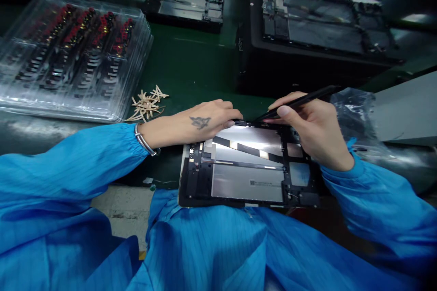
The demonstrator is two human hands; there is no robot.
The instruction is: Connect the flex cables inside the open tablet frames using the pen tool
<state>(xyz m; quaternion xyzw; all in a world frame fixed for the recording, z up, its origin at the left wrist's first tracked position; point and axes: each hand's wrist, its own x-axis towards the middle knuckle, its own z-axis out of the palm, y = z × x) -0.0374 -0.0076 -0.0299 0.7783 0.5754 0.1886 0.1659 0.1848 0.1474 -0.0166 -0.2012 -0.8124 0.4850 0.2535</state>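
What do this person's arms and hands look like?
Both arms wear loose, bright blue sleeves, gathered at the cuffs. The left hand has a dark tattoo on its back and a silver bangle at the wrist. The right hand is gloveless.

Single head-worn camera, close above workbench, facing forward and down

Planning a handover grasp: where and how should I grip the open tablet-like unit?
Probably pinch the left short edge of the open tablet-like unit, thumb above and fingers below, from the person's left. That flat dark border is largely uncovered; the left hand is at the far edge, where the right hand holds a black slim tool, and exposed parts fill the middle.
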